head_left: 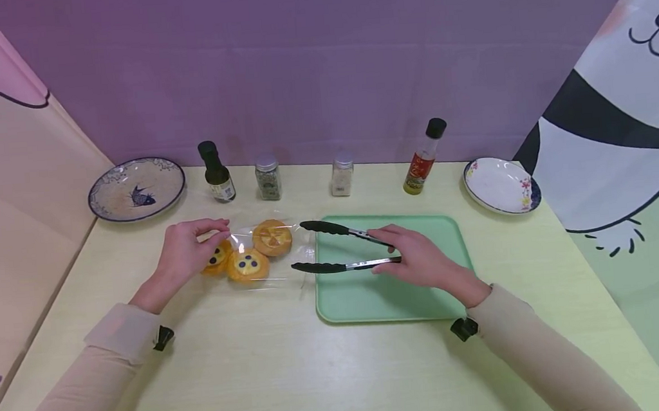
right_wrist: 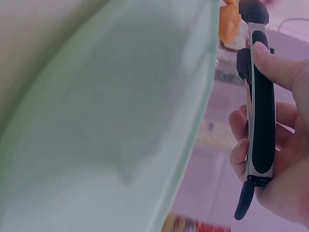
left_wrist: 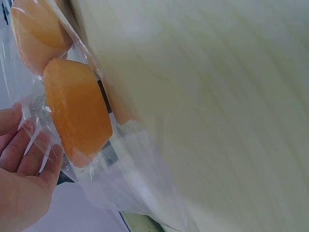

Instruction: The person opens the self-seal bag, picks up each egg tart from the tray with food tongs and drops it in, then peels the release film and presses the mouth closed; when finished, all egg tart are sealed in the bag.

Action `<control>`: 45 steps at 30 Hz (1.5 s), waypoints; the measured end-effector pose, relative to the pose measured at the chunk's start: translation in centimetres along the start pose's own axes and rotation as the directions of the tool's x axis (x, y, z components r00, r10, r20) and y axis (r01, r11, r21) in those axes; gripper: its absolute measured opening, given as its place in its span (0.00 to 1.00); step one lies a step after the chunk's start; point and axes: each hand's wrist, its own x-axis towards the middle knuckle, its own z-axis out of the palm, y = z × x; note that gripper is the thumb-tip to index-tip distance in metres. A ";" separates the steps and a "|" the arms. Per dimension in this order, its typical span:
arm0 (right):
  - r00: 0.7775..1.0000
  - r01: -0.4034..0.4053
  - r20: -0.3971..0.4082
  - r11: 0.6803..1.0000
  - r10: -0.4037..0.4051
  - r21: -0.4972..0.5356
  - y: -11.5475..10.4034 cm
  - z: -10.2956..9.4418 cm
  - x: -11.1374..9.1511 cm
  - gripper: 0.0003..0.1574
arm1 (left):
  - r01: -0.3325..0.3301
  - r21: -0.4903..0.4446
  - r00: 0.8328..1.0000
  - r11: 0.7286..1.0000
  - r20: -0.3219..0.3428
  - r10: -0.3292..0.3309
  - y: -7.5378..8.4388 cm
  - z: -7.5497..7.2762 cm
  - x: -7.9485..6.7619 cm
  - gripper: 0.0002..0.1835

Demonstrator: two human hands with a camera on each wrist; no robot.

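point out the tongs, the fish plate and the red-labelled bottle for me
tongs [head_left: 362, 265]: head view, on the metal part of the lower arm
fish plate [head_left: 141, 196]: head view, on the dark fish print
red-labelled bottle [head_left: 420, 167]: head view, on the red label

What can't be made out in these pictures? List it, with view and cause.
Head view: part of the leftmost pastry, behind the left hand.
Head view: hinge end of the tongs, covered by the right hand.
Head view: near right corner of the green tray, behind the right arm.
Head view: small wording on the red-labelled bottle, too tiny to read.
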 end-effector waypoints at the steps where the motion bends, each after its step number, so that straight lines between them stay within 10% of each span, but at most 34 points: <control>1: 1.000 0.000 -0.014 1.000 0.000 0.004 0.3 -0.3 -0.7 0.42 | 0.000 0.002 1.000 1.000 0.002 0.000 0.0 0.0 0.0 0.10; 12: 0.968 -0.153 -0.204 0.988 0.144 -0.030 5.5 -5.0 -9.6 0.42 | -0.011 -0.011 1.000 1.000 0.002 0.011 0.1 0.0 -0.2 0.09; 27: 0.759 -0.596 -0.372 0.800 0.535 -0.065 7.8 -5.6 -19.9 0.42 | -0.048 -0.012 0.999 0.999 -0.021 0.048 -0.1 0.0 -0.2 0.09; 32: 0.678 -0.712 -0.307 0.700 0.668 -0.049 8.9 -5.3 -21.3 0.45 | -0.044 -0.019 0.999 0.999 -0.009 0.044 -0.1 0.0 -0.3 0.10; 40: 0.670 -0.730 -0.272 0.679 0.690 -0.078 10.0 -4.2 -20.7 0.43 | -0.051 -0.018 0.999 0.999 -0.015 0.051 -0.2 0.1 -0.3 0.10; 45: 0.598 -0.801 -0.141 0.582 0.789 -0.136 9.8 -4.0 -19.6 0.55 | -0.036 -0.023 0.999 0.999 -0.009 0.035 -0.2 0.1 -0.3 0.09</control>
